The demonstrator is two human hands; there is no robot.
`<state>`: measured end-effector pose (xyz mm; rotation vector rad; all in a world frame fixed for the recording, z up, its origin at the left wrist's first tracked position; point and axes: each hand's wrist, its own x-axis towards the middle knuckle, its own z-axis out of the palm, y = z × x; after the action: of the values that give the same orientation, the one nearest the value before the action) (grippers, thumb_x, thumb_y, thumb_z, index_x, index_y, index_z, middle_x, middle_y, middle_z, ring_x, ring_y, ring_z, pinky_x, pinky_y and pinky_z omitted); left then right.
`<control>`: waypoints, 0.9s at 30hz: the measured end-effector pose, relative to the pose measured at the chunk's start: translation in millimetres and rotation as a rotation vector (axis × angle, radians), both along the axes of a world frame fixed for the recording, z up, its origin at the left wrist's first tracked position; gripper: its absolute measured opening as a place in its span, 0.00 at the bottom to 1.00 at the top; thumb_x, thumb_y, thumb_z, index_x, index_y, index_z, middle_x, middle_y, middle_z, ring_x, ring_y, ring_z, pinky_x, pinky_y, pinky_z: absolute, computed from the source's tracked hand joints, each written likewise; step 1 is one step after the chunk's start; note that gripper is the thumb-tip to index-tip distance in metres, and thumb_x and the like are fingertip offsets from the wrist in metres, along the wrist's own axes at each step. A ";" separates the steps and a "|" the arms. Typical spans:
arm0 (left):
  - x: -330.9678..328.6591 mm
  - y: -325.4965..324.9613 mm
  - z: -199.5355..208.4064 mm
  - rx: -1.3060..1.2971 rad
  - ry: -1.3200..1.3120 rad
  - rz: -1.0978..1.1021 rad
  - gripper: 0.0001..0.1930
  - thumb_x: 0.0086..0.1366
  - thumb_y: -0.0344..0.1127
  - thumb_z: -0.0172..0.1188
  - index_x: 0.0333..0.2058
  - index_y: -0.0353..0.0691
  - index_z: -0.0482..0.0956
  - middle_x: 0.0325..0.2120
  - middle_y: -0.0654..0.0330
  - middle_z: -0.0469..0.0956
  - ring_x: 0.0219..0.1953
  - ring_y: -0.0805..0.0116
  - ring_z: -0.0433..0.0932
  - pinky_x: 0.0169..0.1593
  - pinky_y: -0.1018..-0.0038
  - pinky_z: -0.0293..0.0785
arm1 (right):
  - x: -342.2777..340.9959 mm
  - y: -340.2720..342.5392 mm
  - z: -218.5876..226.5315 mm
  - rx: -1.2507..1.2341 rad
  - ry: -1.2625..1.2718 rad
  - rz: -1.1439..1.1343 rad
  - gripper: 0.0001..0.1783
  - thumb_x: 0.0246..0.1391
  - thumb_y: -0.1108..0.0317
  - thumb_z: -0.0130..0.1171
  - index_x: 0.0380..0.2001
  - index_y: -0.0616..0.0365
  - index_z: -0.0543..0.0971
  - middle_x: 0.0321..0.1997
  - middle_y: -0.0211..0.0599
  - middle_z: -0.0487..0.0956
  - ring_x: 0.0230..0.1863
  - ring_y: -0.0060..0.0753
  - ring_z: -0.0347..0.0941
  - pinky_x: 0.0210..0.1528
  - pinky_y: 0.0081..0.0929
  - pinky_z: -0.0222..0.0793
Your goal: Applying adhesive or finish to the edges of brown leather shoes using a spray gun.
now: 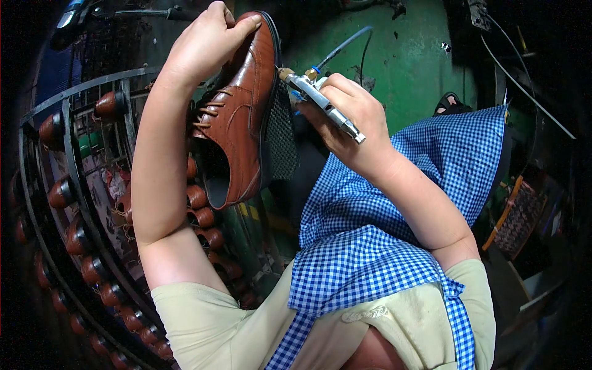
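A brown lace-up leather shoe (243, 117) with a dark sole hangs raised, its toe at the top and its heel toward me. My left hand (206, 43) is closed on the toe end, the thumb lying over the leather near the tip. Closed around a metal spray gun (327, 105) is my right hand (354, 117), to the right of the shoe. The gun's brass nozzle points at the sole's edge, close to it; I cannot tell if they touch. A blue-fitted air hose (348, 44) runs up and right from the gun.
On my left stands a metal rack (74, 176) filled with several brown shoes (77, 237). A dark mesh panel (282, 135) is behind the shoe, beside a green surface (407, 55). My blue checked apron (364, 265) spreads below my right hand. A patterned object (518, 219) leans far right.
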<state>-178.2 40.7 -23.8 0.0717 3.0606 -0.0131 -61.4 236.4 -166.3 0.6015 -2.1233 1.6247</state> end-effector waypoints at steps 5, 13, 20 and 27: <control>-2.2 -7.3 -2.5 0.081 -0.015 0.069 0.29 0.66 0.61 0.62 0.35 0.35 0.71 0.20 0.62 0.73 0.22 0.76 0.69 0.27 0.76 0.69 | 10.2 -2.7 -1.0 0.027 0.006 0.016 0.12 0.51 0.63 0.69 0.27 0.57 0.76 0.30 0.38 0.74 0.32 0.43 0.75 0.32 0.36 0.74; 9.9 19.3 12.9 0.099 -0.018 0.160 0.25 0.64 0.57 0.64 0.33 0.36 0.72 0.23 0.58 0.77 0.24 0.68 0.74 0.31 0.70 0.73 | 31.8 -3.7 0.6 -0.035 0.006 0.088 0.11 0.47 0.70 0.72 0.29 0.58 0.77 0.28 0.38 0.74 0.29 0.42 0.73 0.30 0.34 0.72; 15.3 24.8 21.3 0.212 -0.048 0.223 0.23 0.65 0.53 0.65 0.32 0.36 0.71 0.22 0.60 0.74 0.23 0.72 0.72 0.30 0.72 0.72 | 48.6 -4.6 1.7 -0.049 0.016 0.181 0.12 0.44 0.69 0.72 0.27 0.57 0.77 0.28 0.37 0.73 0.29 0.40 0.73 0.29 0.34 0.72; 7.9 18.3 17.6 0.235 -0.074 0.203 0.21 0.66 0.51 0.64 0.31 0.38 0.69 0.21 0.63 0.71 0.22 0.75 0.69 0.27 0.74 0.69 | 66.3 1.6 -0.6 -0.042 -0.014 0.233 0.12 0.44 0.69 0.72 0.28 0.57 0.77 0.30 0.36 0.75 0.30 0.40 0.75 0.29 0.33 0.72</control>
<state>-170.3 59.0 -6.2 -0.2184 2.9640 0.3534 4.9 238.0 -166.9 0.8539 -2.0874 1.7944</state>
